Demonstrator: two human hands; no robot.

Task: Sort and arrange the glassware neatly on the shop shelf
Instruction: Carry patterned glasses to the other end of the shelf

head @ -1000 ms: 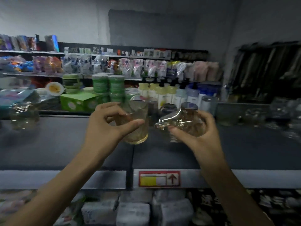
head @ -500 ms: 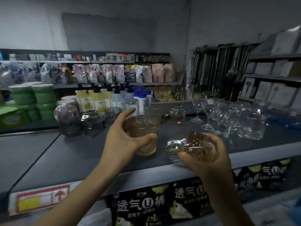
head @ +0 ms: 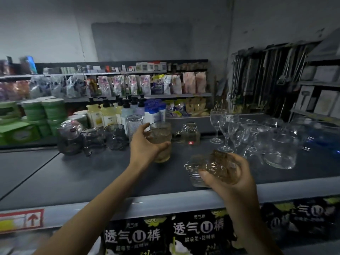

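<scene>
1. Dim shop aisle, head view. Dark grey shop shelf runs across the frame, with a pale front lip that carries a red-framed price tag with an arrow at far left.
2. Left hand: fingers and thumb curled round an upright amber-tinted glass tumbler, mid-shelf. I cannot tell whether its base touches the shelf.
3. Right hand: holds a knobbly amber-tinted glass tipped on its side, over the front part of the shelf. A clearer glass part sticks out to the left of the fingers; what it is I cannot tell.
4. Just behind the tumbler: a clear patterned glass mug with a red sticker, standing on the shelf.
5. Left of the left hand, in a rough row: smoky grey tumblers and a round dark glass jar.
6. Right side of the shelf: clear stemmed wine glasses, bunched close, and beside them a clear round-bellied glass jug. Further right is blurred.
7. Behind the glassware: pale yellow pump bottles with black tops and stacked green-lidded tubs.
8. Under the shelf lip: black packs with white Chinese lettering.
</scene>
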